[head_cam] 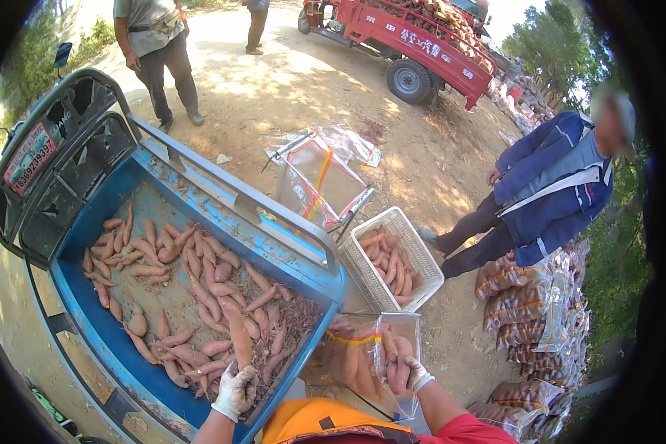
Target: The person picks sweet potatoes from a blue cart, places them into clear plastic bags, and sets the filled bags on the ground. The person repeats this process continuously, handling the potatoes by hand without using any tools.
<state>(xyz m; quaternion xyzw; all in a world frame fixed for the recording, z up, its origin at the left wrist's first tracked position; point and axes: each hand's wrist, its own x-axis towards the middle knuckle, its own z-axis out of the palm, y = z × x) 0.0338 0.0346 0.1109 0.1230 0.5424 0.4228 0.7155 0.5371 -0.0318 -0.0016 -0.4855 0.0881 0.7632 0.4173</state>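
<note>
My left hand (236,391), in a soiled white work glove, grips a long sweet potato (238,338) that points up over the blue cargo bed (305,358). Below it, many loose sweet potatoes (186,355) lie on the bed floor among dirt and roots. My right hand (416,375), also gloved, holds a sweet potato (402,355) at the mouth of a clear plastic bag (333,355) with red and yellow stripes. The bag hangs on a wire frame and has several sweet potatoes inside. Whether my right hand holds a second one, I cannot tell.
A white plastic crate (428,283) of sweet potatoes stands beyond the bag. Past it is another framed bag (316,177). One person (555,172) stands at right by stacked filled bags (516,302); others stand at the back. A loaded red cargo tricycle (416,41) is parked behind.
</note>
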